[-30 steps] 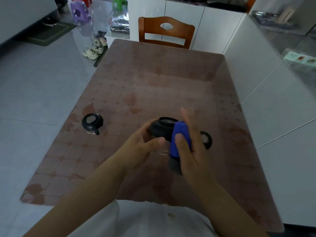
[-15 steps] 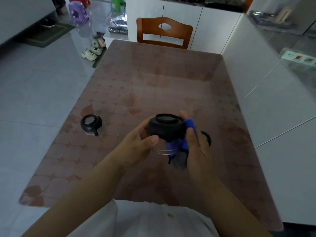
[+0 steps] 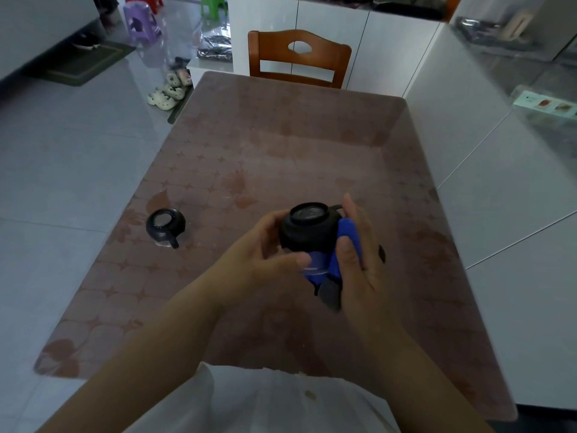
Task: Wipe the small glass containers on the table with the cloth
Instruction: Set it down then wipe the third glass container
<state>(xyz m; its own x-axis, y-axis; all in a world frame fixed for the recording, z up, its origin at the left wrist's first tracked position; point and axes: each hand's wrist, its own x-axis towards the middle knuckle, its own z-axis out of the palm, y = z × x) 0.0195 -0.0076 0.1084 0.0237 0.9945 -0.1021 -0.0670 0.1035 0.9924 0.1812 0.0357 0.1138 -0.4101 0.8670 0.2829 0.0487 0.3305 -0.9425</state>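
Observation:
A small glass container with a black lid (image 3: 307, 231) is held above the table, lid tilted up toward me. My left hand (image 3: 265, 254) grips its left side. My right hand (image 3: 357, 267) presses a blue cloth (image 3: 346, 245) against its right side and clear glass base. A second black-lidded glass container (image 3: 165, 226) stands on the table at the left, apart from both hands. A third dark lid (image 3: 381, 254) peeks out behind my right hand, mostly hidden.
The brown patterned table (image 3: 296, 157) stretches ahead, with a wooden chair (image 3: 298, 57) at its far end. White cabinets (image 3: 499, 182) run along the right edge. Slippers (image 3: 168, 92) and plastic stools (image 3: 140, 18) sit on the tiled floor at the far left.
The held container has tilted so its lid faces up more. The blue cloth has slid from the top of the lid down along the right side to the glass base.

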